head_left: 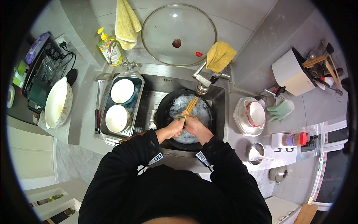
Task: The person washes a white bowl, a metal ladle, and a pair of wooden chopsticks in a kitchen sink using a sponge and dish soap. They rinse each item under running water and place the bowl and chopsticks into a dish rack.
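Observation:
Both my hands meet over a dark wok (pixel 165 112) that sits in the stainless steel sink (pixel 149 84). White suds (pixel 180 102) cover much of the wok's inside. A bundle of wooden chopsticks (pixel 191 105) points up and to the right out of my grip. Around the sticks is a yellow and green sponge (pixel 183 115), pressed between the hands. My left hand (pixel 176 127) is closed at the lower part of the bundle, and my right hand (pixel 193 124) wraps the sponge and sticks from the right. The lower ends of the chopsticks are mostly hidden.
A metal drain tray (pixel 141 84) with two white bowls (pixel 122 91) (pixel 117 119) spans the sink's left side. The faucet (pixel 202 88) hangs over the wok's far rim. Stacked dishes (pixel 240 123) and a steel bowl (pixel 255 148) stand right; a ladle (pixel 98 103) lies left. A glass lid (pixel 159 36) leans behind.

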A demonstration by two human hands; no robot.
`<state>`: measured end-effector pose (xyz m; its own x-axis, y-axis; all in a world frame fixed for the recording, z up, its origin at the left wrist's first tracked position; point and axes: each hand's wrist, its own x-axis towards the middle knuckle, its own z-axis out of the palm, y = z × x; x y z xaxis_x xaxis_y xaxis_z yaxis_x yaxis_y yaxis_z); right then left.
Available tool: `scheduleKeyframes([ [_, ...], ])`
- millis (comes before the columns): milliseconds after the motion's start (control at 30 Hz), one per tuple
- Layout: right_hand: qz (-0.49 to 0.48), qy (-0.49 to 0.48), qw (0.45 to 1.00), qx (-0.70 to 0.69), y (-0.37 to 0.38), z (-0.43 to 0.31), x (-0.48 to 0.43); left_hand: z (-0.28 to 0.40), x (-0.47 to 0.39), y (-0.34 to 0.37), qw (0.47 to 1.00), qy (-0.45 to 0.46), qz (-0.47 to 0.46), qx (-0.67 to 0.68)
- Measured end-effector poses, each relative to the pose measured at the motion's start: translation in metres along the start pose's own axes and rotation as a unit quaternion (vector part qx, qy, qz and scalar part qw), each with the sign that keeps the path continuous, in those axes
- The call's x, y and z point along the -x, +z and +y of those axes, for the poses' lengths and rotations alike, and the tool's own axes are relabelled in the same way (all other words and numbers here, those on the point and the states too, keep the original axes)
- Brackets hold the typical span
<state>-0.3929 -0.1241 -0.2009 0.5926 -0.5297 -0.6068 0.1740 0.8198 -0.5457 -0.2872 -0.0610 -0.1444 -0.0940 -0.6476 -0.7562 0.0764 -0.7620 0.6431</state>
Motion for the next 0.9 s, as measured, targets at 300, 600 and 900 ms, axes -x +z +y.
scheduleKeyframes([
  [300, 0.231, -0.105, 0.965, -0.061, -0.020, -0.040, -0.029, -0.015, 0.026, 0.007, 0.999, -0.021, -0.040, -0.019],
  [600, 0.114, -0.049, 0.992, -0.008, 0.017, -0.003, -0.026, -0.007, 0.030, -0.008, 0.999, -0.026, 0.009, 0.047],
  [900, 0.204, -0.142, 0.959, -0.137, -0.055, -0.074, -0.028, -0.023, 0.057, -0.039, 0.990, 0.002, -0.099, 0.098],
])
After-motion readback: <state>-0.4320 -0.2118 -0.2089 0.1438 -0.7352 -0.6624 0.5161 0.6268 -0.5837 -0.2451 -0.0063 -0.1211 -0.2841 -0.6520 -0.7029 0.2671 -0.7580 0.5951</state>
